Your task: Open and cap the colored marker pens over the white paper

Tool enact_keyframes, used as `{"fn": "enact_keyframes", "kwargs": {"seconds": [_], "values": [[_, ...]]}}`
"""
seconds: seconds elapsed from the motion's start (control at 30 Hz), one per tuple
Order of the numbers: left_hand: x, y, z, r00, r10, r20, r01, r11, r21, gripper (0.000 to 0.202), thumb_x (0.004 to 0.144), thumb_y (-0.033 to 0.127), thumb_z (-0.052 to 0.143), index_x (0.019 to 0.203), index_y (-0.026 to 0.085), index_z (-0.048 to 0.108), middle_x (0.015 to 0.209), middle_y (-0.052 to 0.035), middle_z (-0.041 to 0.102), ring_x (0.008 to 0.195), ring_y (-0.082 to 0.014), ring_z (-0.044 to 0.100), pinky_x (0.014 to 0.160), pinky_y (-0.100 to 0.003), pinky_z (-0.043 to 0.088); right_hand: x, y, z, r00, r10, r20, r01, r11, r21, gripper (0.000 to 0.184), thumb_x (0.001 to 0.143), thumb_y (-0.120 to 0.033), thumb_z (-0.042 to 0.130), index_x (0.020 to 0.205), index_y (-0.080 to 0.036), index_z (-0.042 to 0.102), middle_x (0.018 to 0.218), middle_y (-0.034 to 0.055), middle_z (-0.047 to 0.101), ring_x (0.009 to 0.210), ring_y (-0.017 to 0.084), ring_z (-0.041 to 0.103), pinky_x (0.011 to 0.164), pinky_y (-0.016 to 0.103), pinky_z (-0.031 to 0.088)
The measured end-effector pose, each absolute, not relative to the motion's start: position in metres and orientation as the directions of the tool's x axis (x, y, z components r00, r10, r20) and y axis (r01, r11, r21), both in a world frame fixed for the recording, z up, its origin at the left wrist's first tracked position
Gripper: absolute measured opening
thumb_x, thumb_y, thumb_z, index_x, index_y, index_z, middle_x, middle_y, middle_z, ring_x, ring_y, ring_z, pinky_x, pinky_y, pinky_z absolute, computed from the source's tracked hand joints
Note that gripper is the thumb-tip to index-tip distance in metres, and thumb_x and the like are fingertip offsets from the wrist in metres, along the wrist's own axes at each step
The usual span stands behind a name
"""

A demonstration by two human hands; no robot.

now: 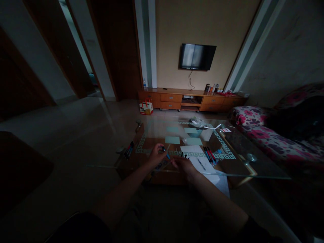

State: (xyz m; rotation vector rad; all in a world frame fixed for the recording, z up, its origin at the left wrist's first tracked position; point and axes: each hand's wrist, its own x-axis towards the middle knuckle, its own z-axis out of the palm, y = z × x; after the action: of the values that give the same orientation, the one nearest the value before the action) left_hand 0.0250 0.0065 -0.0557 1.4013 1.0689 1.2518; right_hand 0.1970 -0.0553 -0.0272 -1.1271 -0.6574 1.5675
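Observation:
Above the near edge of the glass table (157,126), my left hand (156,154) grips a pen (167,155) with a dark upper part and a blue lower end. My right hand (184,165) is closed in a pinch just beside that blue end; what its fingertips hold is too small and dark to tell. Under and beside my right hand lie white paper sheets (210,168) with a single pen (201,164) on them. Blue, red and black pens (209,154) lie in a row at the right. Another group of pens (129,150) lies on the left of the table.
A crumpled clear plastic bag (197,122), a white strip (213,127) and a red-and-white card (225,130) lie toward the table's far side. Beyond stand a wooden TV cabinet (170,98) and a gift bag (146,107). A floral sofa (268,135) is at the right.

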Motion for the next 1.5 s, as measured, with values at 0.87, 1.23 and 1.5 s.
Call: {"fn": "enact_keyframes", "kwargs": {"seconds": [0.87,1.23,1.5], "values": [[0.060,0.024,-0.084,0.258,0.931,0.260,0.504,-0.359,0.786,0.039,0.079,0.016,0.063,0.118,0.019,0.065,0.098,-0.0075,0.071,0.092,-0.0199,0.065,0.090,-0.034,0.049,0.209,-0.046,-0.042,-0.023,0.980,0.199,0.789,0.140,-0.598,0.015,0.082,-0.016,0.059,0.087,-0.016,0.073,0.084,0.0082,0.074,0.077,0.018,0.067,0.068,0.023,0.044],[0.060,0.022,-0.081,0.300,0.901,0.315,0.563,-0.433,0.704,0.028,0.079,0.015,0.062,0.106,0.020,0.069,0.104,-0.0090,0.067,0.104,-0.0243,0.059,0.099,-0.041,0.043,0.204,-0.042,-0.045,-0.120,0.984,0.128,0.868,0.167,-0.467,0.020,0.089,-0.011,0.050,0.087,-0.014,0.069,0.093,0.0126,0.070,0.086,0.018,0.064,0.077,0.024,0.042],[0.061,0.015,-0.073,0.244,0.932,0.267,0.671,-0.361,0.648,0.032,0.078,0.019,0.064,0.110,0.020,0.065,0.088,-0.0069,0.068,0.083,-0.0223,0.062,0.083,-0.035,0.047,0.204,-0.043,-0.046,-0.151,0.981,0.118,0.853,0.190,-0.486,0.023,0.091,-0.011,0.047,0.096,-0.015,0.069,0.101,0.0129,0.068,0.094,0.018,0.063,0.084,0.024,0.042]]}}
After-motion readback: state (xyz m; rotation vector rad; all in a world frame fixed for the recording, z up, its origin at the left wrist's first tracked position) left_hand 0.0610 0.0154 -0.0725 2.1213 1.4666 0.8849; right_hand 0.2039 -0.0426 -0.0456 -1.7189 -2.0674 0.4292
